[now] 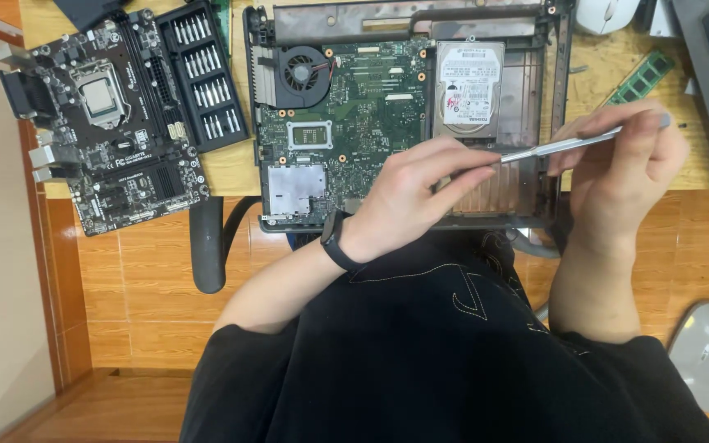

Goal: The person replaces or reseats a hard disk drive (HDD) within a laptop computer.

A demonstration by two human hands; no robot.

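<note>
The left hand (416,193) is curled narrow, fingertips pinching the front end of a thin, flat metal tool (572,145). The right hand (625,164) is closed round the tool's other end. The tool lies level over the lower right corner of an opened laptop (408,115), its green board studded with chips, a round black fan (303,72) and a shiny silver drive (469,86). A black board (112,123) lies to the left on the wooden table (231,168).

White rectangular label (469,84) with red marks atop the silver hard drive (441,123)
</note>
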